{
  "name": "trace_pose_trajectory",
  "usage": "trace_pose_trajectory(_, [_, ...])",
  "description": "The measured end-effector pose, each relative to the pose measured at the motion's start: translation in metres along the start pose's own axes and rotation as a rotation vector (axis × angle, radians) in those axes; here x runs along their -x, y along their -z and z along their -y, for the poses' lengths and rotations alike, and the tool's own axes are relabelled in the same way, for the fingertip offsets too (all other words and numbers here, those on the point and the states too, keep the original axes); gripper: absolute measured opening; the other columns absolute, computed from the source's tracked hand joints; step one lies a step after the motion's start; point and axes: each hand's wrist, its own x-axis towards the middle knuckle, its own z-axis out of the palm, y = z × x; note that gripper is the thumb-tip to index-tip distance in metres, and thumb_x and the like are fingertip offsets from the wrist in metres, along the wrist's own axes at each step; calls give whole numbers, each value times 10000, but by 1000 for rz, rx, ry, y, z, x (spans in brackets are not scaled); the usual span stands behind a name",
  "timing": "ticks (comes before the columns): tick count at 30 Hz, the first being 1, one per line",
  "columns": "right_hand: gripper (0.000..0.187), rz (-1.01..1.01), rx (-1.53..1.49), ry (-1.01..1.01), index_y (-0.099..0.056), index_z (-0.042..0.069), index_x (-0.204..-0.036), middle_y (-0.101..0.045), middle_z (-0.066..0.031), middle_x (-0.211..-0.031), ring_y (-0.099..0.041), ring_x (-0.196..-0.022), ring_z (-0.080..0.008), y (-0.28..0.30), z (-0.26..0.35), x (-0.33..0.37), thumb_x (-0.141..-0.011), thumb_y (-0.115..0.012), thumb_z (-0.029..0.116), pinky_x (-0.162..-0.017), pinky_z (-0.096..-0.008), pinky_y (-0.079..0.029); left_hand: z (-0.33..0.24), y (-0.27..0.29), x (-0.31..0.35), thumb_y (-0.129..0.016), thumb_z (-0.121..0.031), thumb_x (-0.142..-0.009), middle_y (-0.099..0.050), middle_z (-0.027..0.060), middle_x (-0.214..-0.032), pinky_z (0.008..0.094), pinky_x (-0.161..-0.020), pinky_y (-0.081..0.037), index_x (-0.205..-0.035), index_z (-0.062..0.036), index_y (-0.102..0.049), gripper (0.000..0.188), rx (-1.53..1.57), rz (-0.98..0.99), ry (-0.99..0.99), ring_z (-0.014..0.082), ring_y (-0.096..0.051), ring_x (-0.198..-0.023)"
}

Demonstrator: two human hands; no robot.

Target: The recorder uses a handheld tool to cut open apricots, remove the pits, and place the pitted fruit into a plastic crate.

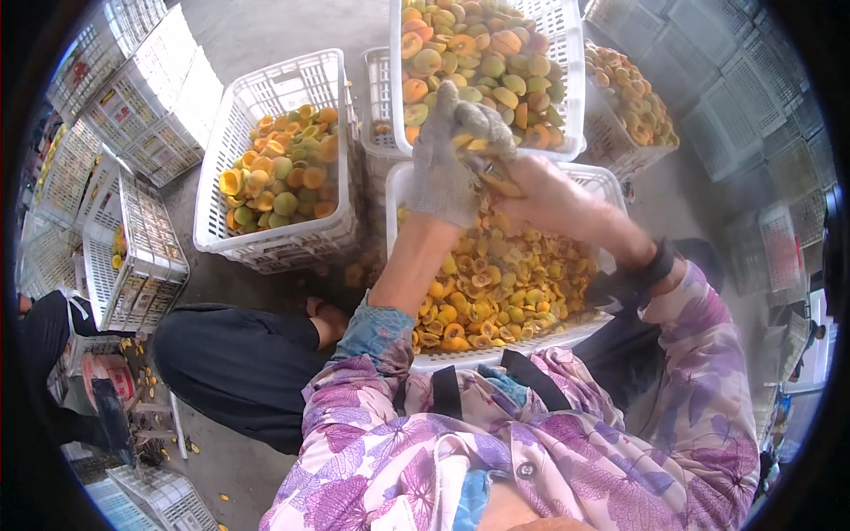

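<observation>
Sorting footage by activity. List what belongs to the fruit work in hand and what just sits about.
In use:
- gloved left hand
- bare right hand
- fruit piece between them
- crate of halved fruit

Lying about:
- crate of whole fruit
- empty stacked crates

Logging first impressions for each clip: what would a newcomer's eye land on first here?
The orange mass of halved apricots filling the white plastic crate at centre, straight in front of the person. Just above it, the left hand in a grey knit glove and the bare right hand meet over one apricot piece. Behind them, a crate of whole apricots sits at top centre, and another crate of mixed green and orange fruit stands to the left.
</observation>
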Motion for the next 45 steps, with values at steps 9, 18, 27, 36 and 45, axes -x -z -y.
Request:
trace_pose_trajectory(9, [180,-62,421,-3,-567,24,-1004,-625,-192,-812,-628,-745,-343,-42,-56,26,-853,-564,123,-616,-460,-483,-31,99,-31,-399,-449,-979,-485,133,-1024,443,-824,-419,-1054,-31,-415,425,360,-212,62,281,-506,-941])
trace_pose_trajectory(18, [113,-631,272,-192,-670,53,-861,-643,-106,-729,-638,-653,-202,-21,-135,-20,-790,-597,102,-530,-375,-503,-67,180,-45,-344,-518,-975,-424,273,-1348,597,-1076,-327,-1370,33,-321,678,681,-683,-126,367,-458,-1249])
trace_pose_trajectory(27, [271,-859,574,-331,-633,95,-1055,-639,-204,-889,-637,-801,-379,10,-159,-78,-813,-610,216,-663,-476,-481,27,61,-39,-468,-214,-980,-650,139,-960,421,-758,-610,-1037,-10,-568,235,437,-562,458,249,-670,-872])
trace_pose_trajectory(36, [255,-574,-379,-248,-566,52,-928,-541,-47,-605,-525,-492,-154,32,-96,-62,-775,-709,196,-431,-319,-384,63,77,-19,-481,-270,-971,-589,109,-1108,410,-781,-532,-1124,-74,-550,257,218,-484,581,228,-588,-997])
trace_pose_trajectory(45, [152,-512,-301,-165,-611,6,-907,-548,-15,-624,-424,-443,-65,32,0,-54,-817,-643,123,-388,-268,-319,25,29,-27,-393,-435,-998,-566,110,-1093,370,-785,-563,-1195,-34,-510,462,421,-455,481,237,-597,-933])
